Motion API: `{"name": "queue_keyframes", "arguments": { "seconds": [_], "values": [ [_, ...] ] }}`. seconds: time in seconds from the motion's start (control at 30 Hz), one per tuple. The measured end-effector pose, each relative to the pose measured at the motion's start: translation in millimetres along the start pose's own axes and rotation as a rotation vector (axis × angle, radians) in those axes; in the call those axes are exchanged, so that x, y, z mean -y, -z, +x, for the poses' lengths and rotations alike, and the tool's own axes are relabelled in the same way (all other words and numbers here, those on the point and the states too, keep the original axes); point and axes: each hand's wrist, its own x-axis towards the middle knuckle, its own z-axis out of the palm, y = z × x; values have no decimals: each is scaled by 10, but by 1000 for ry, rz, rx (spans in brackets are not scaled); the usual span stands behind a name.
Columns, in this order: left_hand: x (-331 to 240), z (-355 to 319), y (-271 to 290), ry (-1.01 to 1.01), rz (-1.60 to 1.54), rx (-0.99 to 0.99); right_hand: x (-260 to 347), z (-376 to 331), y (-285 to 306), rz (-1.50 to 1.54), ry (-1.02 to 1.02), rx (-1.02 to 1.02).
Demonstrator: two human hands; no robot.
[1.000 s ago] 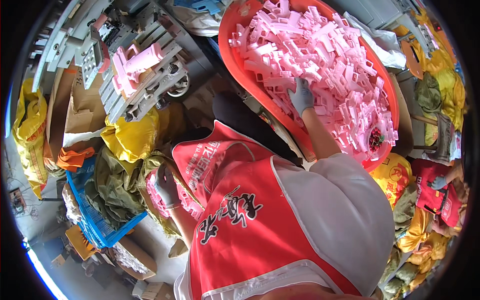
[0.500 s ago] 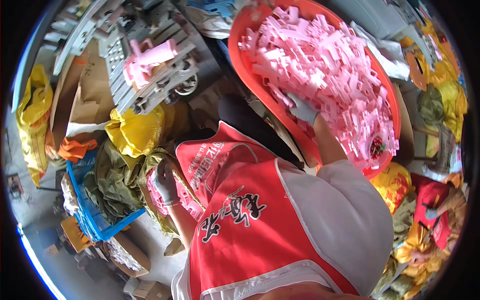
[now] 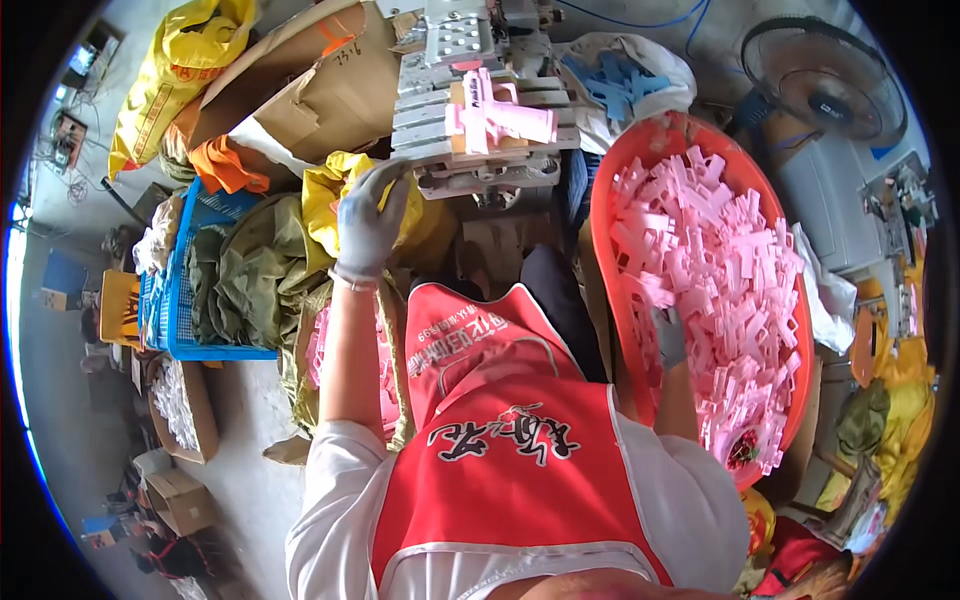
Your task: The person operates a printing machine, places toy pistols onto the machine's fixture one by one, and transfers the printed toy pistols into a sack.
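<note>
A pink plastic toy pistol piece [image 3: 510, 122] lies on a fixture on the slotted metal bed [image 3: 425, 140] of a machine in front of me. My left hand [image 3: 368, 225], in a grey glove, is raised near the bed's left corner, fingers stretched out and holding nothing. My right hand [image 3: 668, 338], also gloved, reaches into a red tub [image 3: 602, 215] heaped with pink toy gun pieces [image 3: 740, 290]. Its fingers appear closed on a pale pink piece [image 3: 654, 292], though the fingertips are partly hidden. Below my left forearm, more pink pieces fill an open sack [image 3: 308, 375].
A blue basket [image 3: 225, 352] with olive sacks stands at the left, beside a yellow bag [image 3: 330, 185] and cardboard box [image 3: 330, 95]. Behind the tub are a white sack of blue pieces [image 3: 620, 80] and a black fan [image 3: 825, 85]. Another box [image 3: 200, 415] sits on the floor.
My left hand has risen from the sack of pink pieces toward the machine bed. My right hand stays in the red tub. The view has turned, bringing the machine to the middle.
</note>
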Motion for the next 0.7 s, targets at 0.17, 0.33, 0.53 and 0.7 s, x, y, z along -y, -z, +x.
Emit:
{"name": "queue_keyframes", "arguments": {
  "seconds": [0.17,0.33,0.53,0.7],
  "values": [
    [47,555,-294,-107,-39,97,-100,-195,101,427,-182,-45],
    [56,821,-406,-132,-143,260,137,-270,-133,1066,-334,-119],
    [139,510,-231,-39,-272,-89,1554,198,-594,510,126,-17],
    [359,-337,153,155,-55,-254,2860,701,-1273,-348,740,84]
  ]
}}
